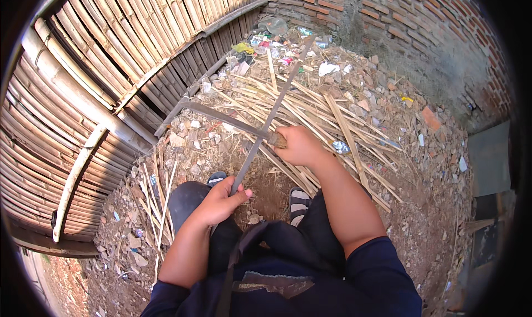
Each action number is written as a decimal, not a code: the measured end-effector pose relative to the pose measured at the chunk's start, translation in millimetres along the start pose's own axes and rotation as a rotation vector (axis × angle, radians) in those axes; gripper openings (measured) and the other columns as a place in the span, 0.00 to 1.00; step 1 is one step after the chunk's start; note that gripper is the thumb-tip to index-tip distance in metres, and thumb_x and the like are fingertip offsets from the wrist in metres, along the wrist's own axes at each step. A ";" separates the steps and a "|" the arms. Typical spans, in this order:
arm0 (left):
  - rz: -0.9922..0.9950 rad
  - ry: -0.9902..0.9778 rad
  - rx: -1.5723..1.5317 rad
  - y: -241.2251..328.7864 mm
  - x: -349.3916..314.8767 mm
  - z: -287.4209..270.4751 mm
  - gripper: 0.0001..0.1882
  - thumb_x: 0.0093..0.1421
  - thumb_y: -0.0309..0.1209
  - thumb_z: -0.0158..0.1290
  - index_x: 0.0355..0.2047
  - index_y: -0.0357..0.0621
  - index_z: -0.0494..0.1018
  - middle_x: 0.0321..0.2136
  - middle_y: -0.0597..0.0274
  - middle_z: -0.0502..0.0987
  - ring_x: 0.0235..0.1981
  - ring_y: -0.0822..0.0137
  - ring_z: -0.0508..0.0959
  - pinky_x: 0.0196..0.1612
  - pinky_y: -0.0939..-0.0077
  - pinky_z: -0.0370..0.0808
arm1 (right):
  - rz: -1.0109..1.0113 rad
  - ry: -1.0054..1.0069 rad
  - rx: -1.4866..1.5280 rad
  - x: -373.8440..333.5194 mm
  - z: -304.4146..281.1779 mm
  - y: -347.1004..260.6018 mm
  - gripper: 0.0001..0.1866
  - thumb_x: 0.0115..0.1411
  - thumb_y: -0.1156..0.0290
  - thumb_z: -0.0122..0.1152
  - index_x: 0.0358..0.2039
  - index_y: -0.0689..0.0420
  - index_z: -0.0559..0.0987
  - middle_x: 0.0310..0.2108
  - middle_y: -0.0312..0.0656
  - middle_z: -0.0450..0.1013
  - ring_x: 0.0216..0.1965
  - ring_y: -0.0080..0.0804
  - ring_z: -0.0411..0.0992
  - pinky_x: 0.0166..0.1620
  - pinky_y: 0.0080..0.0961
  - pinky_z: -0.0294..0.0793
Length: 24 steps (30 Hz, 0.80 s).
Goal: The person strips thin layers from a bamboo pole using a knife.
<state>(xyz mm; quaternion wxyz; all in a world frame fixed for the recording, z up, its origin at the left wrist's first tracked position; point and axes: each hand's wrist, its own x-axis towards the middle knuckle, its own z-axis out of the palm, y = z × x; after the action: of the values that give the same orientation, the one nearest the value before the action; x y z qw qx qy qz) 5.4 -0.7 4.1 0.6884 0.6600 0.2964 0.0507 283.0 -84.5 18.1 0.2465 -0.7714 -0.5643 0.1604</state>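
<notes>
My left hand (224,199) is closed around the near end of a long, flat, grey-brown bamboo strip (284,89), which slants up and away to the right. The fist of my right hand (300,145) wraps the wooden handle of a machete (219,115). Its dark blade points left, widening at the hooked tip, and crosses the strip near the handle. Whether the blade's edge bites into the strip I cannot tell. Beyond my hands, many pale split bamboo strips (310,109) lie in a loose pile on the ground.
A bamboo slat fence (127,45) runs along the left, and a brick wall (399,23) closes the back and right. More strips (158,206) lie beside my left knee. Litter (266,42) and rubble cover the ground. My sandalled foot (299,203) rests below my right hand.
</notes>
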 end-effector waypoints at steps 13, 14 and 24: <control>-0.016 -0.058 -0.118 2.5 -6.7 -3.5 0.12 0.69 0.32 0.62 0.39 0.50 0.66 0.22 0.79 0.65 0.18 0.83 0.61 0.21 0.83 0.54 | -0.110 -0.063 -0.161 -18.8 -9.0 -8.9 0.18 0.54 0.61 0.71 0.43 0.55 0.84 0.33 0.54 0.81 0.37 0.55 0.80 0.41 0.45 0.78; -0.030 -0.081 -0.140 2.8 -9.0 -6.5 0.13 0.68 0.33 0.63 0.38 0.49 0.67 0.24 0.78 0.65 0.22 0.83 0.62 0.24 0.83 0.57 | -0.132 -0.095 -0.197 -21.8 -17.0 -17.2 0.16 0.53 0.63 0.70 0.40 0.57 0.83 0.31 0.53 0.81 0.36 0.56 0.79 0.40 0.45 0.78; -0.011 -0.134 -0.174 3.0 -9.1 -3.5 0.15 0.67 0.33 0.65 0.38 0.48 0.67 0.26 0.77 0.67 0.26 0.83 0.64 0.28 0.85 0.62 | -0.082 0.068 -0.043 -22.2 -21.0 -12.4 0.11 0.49 0.68 0.69 0.32 0.57 0.80 0.27 0.52 0.78 0.33 0.57 0.78 0.37 0.48 0.76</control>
<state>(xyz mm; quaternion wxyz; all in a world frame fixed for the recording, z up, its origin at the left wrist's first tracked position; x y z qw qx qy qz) -2.7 -1.4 10.2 0.7619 0.5978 0.2479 0.0281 277.3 -106.8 41.8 0.2554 -0.7576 -0.5902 0.1117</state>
